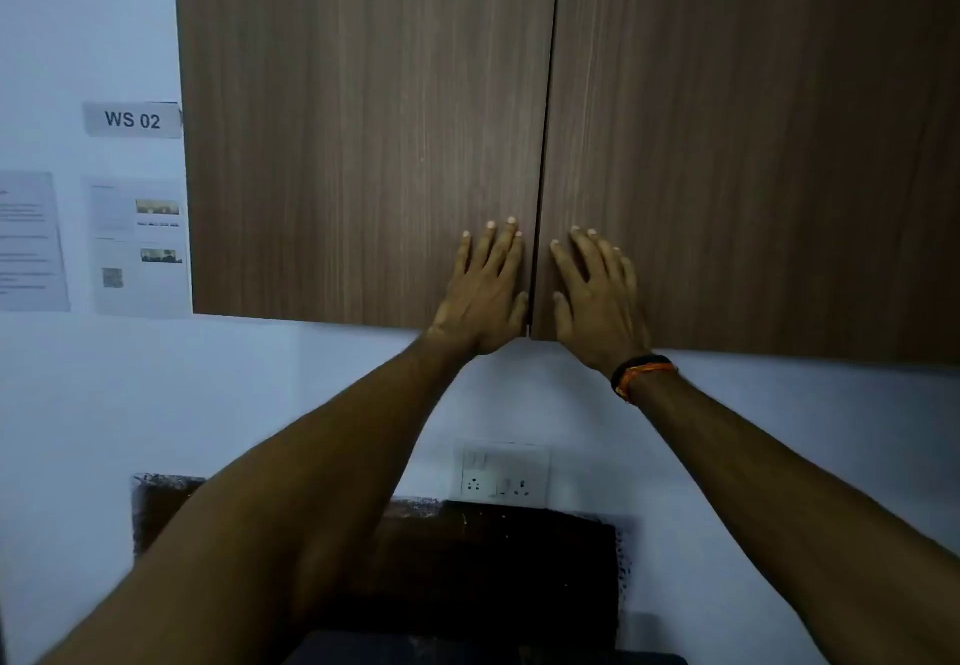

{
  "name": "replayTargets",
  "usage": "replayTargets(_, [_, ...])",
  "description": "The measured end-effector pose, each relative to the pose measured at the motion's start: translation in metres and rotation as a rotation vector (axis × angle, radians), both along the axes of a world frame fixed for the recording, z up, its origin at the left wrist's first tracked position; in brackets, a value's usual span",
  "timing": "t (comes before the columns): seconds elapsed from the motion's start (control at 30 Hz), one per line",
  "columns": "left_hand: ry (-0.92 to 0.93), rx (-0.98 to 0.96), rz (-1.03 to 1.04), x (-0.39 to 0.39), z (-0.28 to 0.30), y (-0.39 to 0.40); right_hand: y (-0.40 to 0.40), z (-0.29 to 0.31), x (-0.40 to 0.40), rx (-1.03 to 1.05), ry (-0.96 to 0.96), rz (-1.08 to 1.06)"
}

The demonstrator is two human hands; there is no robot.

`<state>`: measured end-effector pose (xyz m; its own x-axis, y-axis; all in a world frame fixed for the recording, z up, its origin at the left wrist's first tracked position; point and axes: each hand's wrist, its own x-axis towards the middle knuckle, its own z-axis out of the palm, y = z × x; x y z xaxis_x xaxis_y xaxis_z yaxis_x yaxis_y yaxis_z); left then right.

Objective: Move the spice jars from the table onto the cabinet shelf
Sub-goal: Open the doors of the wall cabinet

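Observation:
A brown wood-grain wall cabinet fills the upper view, with its left door (363, 134) and right door (753, 144) both closed. My left hand (485, 290) lies flat, fingers spread, on the left door's lower inner corner. My right hand (597, 295) lies flat on the right door's lower inner corner, just across the seam (545, 144). Neither hand holds anything. A dark and orange band (641, 373) circles my right wrist. No spice jars, table or shelf are in view; the shelf is hidden behind the doors.
A white wall runs below and left of the cabinet. A "WS 02" label (132, 119) and printed sheets (140, 246) hang at the left. A switch and socket plate (506, 472) sits below my hands, above a dark panel (493, 571).

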<state>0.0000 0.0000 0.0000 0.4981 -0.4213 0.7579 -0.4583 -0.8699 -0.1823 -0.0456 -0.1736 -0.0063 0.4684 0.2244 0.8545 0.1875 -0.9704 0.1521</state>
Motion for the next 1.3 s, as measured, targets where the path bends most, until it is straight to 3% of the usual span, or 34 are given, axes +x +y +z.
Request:
replayTargets(0.17, [-0.057,0.114,-0.003,0.009,-0.007,0.008,-0.002,0.002,-0.001,0.002,-0.032,0.002])
replayTargets(0.5, [-0.109,0.232,0.33,0.013,-0.005,0.018,0.009,0.008,0.003,-0.035,-0.036,0.066])
replayTargets(0.83, [-0.167,0.261,0.334,-0.016,-0.003,0.026,0.028,0.039,0.0,0.053,-0.088,0.2])
replayTargets(0.93, [-0.207,0.261,0.322,-0.029,-0.003,0.03,0.045,0.056,-0.003,0.152,-0.081,0.288])
replayTargets(1.13, [-0.099,0.228,0.197,-0.054,-0.003,0.037,0.079,0.084,-0.015,0.642,-0.069,0.439])
replayTargets(1.3, [-0.051,-0.059,0.0,-0.083,-0.004,0.035,0.09,0.082,-0.035,0.747,-0.173,0.524])
